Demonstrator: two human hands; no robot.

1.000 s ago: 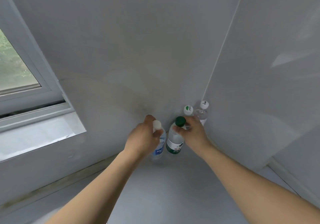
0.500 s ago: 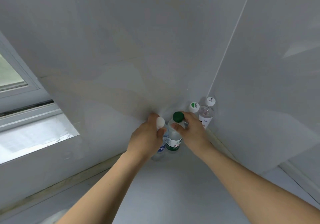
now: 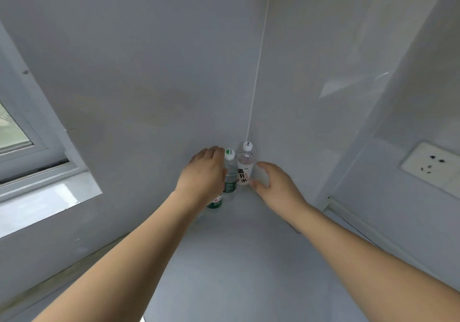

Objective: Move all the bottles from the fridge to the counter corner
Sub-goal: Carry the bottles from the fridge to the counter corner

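Bottles stand in the counter corner (image 3: pixel 246 197). A white-capped bottle with a white label and black characters (image 3: pixel 245 171) is nearest the corner. To its left stands a clear bottle with a green-and-white cap (image 3: pixel 230 172). In front of that is a bottle with a green-and-red label (image 3: pixel 215 202), its top hidden by my left hand (image 3: pixel 202 180). That hand is curled over a bottle top, which its back hides. My right hand (image 3: pixel 276 185) is open with fingers spread, just right of the white-labelled bottle and holding nothing.
White walls meet behind the bottles. A window and its sill (image 3: pixel 44 197) are on the left. A wall socket (image 3: pixel 433 165) sits on the right wall. The white counter surface (image 3: pixel 236 259) stretches toward me between my forearms.
My right hand let go of the green-capped bottle and moved right, fingers spread. My left hand pushed deeper toward the corner. The view swung left to right.
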